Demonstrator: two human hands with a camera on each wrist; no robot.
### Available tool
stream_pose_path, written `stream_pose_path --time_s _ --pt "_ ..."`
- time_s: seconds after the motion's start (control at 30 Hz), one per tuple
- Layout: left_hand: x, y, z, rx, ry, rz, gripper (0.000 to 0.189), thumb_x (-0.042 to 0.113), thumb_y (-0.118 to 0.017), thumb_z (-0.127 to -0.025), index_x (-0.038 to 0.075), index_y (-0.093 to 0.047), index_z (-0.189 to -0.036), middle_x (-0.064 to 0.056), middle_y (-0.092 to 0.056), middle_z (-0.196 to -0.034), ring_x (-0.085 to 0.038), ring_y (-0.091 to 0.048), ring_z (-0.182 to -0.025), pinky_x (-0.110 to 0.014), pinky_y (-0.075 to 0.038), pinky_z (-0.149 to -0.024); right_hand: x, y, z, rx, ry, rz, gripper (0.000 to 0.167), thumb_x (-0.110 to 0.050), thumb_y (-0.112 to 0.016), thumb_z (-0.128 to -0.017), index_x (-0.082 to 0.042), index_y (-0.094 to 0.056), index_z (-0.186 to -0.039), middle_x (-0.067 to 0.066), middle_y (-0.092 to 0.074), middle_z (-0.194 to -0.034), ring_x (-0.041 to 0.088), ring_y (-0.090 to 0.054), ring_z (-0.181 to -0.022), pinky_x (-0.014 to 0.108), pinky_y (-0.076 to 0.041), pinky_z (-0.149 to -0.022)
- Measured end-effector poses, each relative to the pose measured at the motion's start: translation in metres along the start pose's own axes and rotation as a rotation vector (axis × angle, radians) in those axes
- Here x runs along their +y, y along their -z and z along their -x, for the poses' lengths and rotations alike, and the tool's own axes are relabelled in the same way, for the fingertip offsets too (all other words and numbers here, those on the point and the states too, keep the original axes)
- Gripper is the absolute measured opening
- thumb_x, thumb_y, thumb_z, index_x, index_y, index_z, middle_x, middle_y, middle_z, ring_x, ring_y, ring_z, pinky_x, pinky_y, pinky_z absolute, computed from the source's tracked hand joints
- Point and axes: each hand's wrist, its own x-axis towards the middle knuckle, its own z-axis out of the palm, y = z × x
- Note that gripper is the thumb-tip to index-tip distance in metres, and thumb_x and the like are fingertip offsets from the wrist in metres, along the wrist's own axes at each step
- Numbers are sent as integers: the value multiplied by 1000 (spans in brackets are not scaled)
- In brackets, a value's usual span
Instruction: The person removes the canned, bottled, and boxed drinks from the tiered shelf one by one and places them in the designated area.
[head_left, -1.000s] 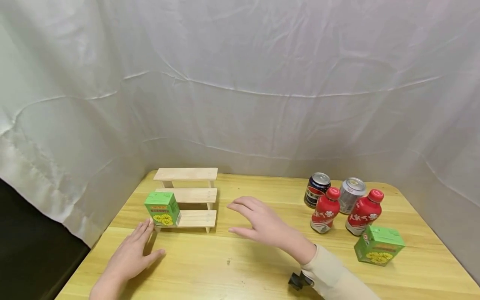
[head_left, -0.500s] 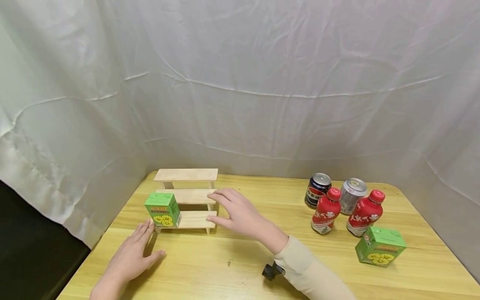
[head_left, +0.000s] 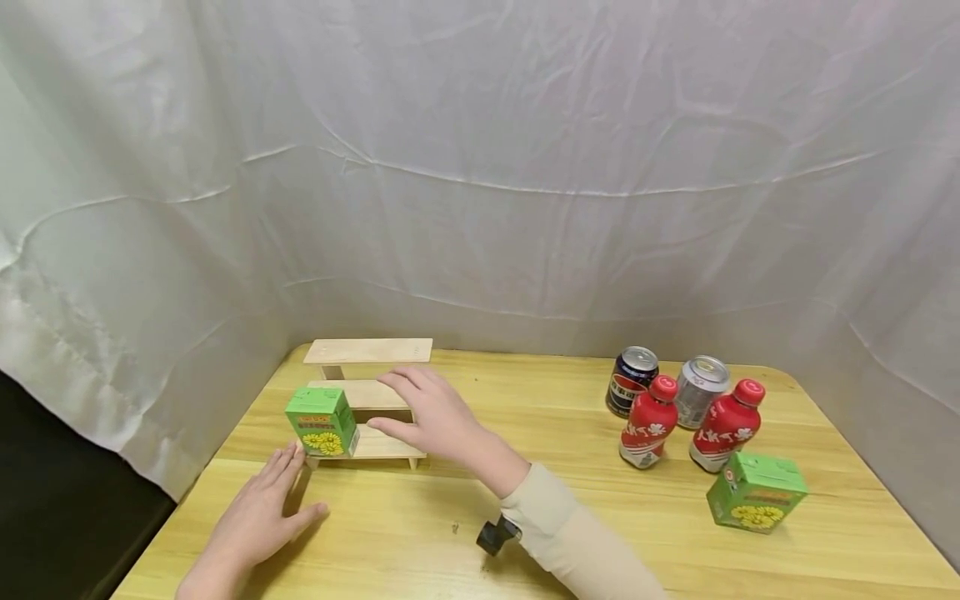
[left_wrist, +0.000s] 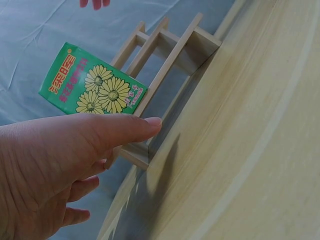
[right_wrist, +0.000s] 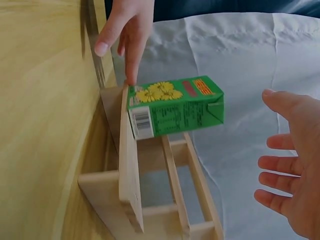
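Observation:
A green drink carton point(head_left: 322, 423) with yellow flowers stands upright on the left end of the lowest step of a small three-step wooden shelf point(head_left: 367, 350). My left hand point(head_left: 258, 512) lies by the shelf's front left corner, fingertips right at the lowest step's end, thumb spread away. In the right wrist view a fingertip of the left hand point(right_wrist: 131, 35) meets the board's end beside the carton. My right hand point(head_left: 435, 417) hovers in front of the shelf's right side, fingers and thumb apart with nothing between them. A gap shows between the right hand point(right_wrist: 295, 160) and the carton point(right_wrist: 175, 107).
On the right of the wooden table point(head_left: 570, 500) stand a dark can point(head_left: 628, 387), a silver can point(head_left: 693, 398), two red bottles point(head_left: 647, 425) and a second green carton point(head_left: 757, 496). A grey curtain point(head_left: 555, 233) hangs behind and at the sides.
My right hand has moved left from beside the shelf to in front of its right part, near the carton. The left hand and the carton have stayed in place.

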Motion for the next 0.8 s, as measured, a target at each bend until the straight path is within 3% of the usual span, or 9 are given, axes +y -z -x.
stream_pose_path --time_s 0.8 --pt "-1 0 -1 8 -1 -3 96 59 -67 -83 -5 -36 -147 -29 -33 -153 -51 -33 -139 -69 -32 -107 -28 -49 -37 -131 -105 32 67 -63 -51 -92 -21 -48 -143 -2 -53 -142 15 -50 -131 30 -42 -112"
